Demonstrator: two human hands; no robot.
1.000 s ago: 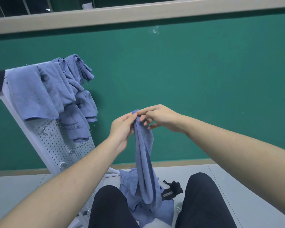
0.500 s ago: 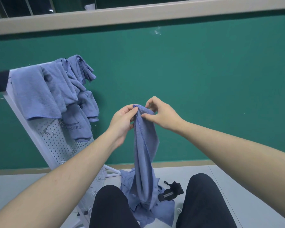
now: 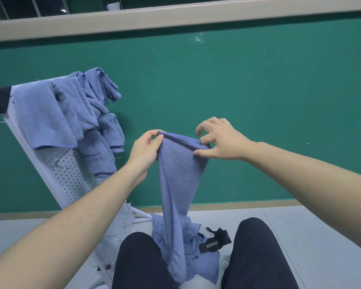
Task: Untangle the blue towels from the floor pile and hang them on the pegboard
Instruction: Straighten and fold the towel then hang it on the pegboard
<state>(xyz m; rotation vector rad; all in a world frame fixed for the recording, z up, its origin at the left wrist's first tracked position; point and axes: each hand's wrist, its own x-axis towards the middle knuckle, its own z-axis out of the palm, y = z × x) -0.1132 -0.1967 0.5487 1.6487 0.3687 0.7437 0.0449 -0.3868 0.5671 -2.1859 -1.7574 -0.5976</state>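
Note:
A blue towel (image 3: 180,174) hangs in front of me, held up by its top hem. My left hand (image 3: 147,148) pinches the hem's left corner. My right hand (image 3: 219,138) pinches the hem further right, with thumb and fingers curled on the cloth. The towel's lower end drops into the pile of blue towels (image 3: 198,253) on the floor between my knees. A white pegboard (image 3: 71,184) leans against the wall at the left, with several blue towels (image 3: 56,113) draped over its top.
A green wall (image 3: 258,101) stands straight ahead, with a beige sill above. A small black strap (image 3: 214,243) lies on the pile's right side. My two dark-trousered knees frame the pile. Metal hooks stick out of the pegboard's lower holes.
My hands have moved apart along the top hem, right hand going right and up, so the bunched towel top now spreads wider.

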